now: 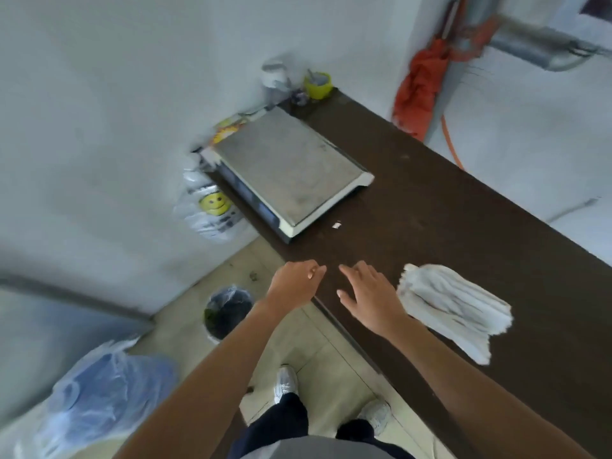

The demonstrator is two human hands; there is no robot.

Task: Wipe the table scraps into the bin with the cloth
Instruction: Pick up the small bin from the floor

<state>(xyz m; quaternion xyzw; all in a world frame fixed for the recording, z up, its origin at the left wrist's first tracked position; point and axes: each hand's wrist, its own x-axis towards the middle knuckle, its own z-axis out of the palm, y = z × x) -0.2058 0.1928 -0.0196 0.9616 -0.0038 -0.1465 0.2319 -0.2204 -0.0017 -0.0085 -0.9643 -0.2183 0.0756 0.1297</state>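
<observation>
A white striped cloth (453,309) lies crumpled on the dark brown table (447,210), to the right of my hands. My right hand (367,293) hovers flat over the table near its front edge, fingers spread, holding nothing. My left hand (294,281) is at the table's corner edge with fingers curled loosely; nothing shows in it. A small white scrap (337,225) lies on the table beyond my hands, next to the scale. The bin (227,313), lined with a dark bag, stands on the floor below the table's left end.
A metal-topped weighing scale (291,170) fills the table's left part. A yellow cup (318,84) and a grey container (275,76) stand at the far corner. A smiley-face plastic bag (212,207) hangs by the wall. A blue plastic bag (102,392) lies on the floor at the left.
</observation>
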